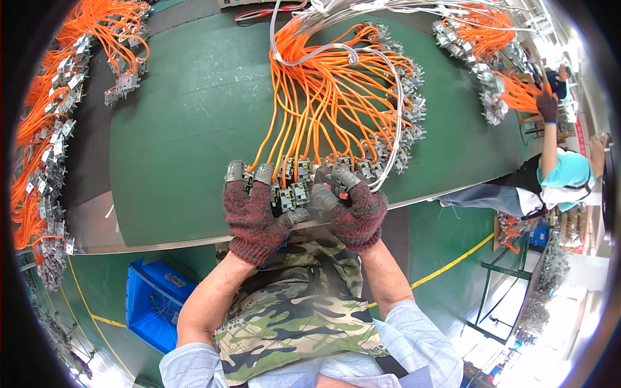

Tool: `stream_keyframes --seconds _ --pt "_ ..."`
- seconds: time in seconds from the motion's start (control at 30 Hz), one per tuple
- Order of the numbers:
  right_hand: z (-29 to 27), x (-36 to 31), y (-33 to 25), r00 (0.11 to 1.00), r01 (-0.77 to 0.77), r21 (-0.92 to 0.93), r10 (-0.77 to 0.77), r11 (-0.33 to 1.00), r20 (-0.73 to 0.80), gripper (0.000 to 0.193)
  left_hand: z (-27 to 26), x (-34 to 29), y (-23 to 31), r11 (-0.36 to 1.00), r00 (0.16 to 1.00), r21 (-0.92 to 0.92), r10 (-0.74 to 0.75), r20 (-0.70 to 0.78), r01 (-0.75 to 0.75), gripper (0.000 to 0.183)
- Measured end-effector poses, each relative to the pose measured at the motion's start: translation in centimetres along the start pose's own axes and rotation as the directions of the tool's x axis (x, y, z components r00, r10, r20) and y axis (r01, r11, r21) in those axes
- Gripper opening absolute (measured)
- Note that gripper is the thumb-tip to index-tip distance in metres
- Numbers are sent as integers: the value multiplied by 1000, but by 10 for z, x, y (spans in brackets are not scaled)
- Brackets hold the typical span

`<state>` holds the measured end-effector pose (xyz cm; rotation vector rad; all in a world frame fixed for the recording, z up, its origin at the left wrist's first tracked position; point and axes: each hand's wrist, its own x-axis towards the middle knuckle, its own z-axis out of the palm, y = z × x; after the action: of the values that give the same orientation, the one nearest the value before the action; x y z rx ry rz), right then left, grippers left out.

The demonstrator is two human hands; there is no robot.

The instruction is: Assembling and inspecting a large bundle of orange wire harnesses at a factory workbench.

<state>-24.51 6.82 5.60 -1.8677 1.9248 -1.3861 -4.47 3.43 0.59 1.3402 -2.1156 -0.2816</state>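
A fan of orange cables (323,90) spreads over the green tabletop, each cable ending in a small grey metal-and-plastic connector. My left hand (252,216), in a dark red knit glove with grey-taped fingertips, is closed round several grey connectors (288,197) at the table's near edge. Its fingers lie over the left end of the row, and the thumb presses from the near side. My right hand (360,216), gloved alike, pinches a small dark piece with a red part (337,186) right beside these connectors. The fingers partly cover that piece, so its kind is unclear.
White cables (394,97) loop over the bundle's right side. More orange cable bundles hang at the left (48,149) and lie at the back right (482,39). A blue crate (152,304) stands on the floor below left. Another person (563,174) works at the right.
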Motion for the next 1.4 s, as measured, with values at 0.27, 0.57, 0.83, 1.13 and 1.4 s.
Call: stream_keyframes --seconds 0.27,0.57,0.83,1.13,1.4 --pt "-2 3 -3 998 -48 61 46 997 35 37 2 0 -3 1000 1000 4 10 -10 -10 108" --pt "6 8 -13 998 -47 -78 50 996 40 36 3 -4 9 999 1000 32 -7 21 6 107" --pt "10 11 -10 997 -12 -167 25 986 78 33 4 -5 8 998 996 -36 -42 76 45 104" --pt "13 9 -13 998 -50 -9 50 999 40 32 3 -7 4 1000 999 -25 -10 52 12 103" --pt "-28 -3 21 889 -442 371 455 817 59 25 32 7 29 999 999 -34 -15 29 16 98"
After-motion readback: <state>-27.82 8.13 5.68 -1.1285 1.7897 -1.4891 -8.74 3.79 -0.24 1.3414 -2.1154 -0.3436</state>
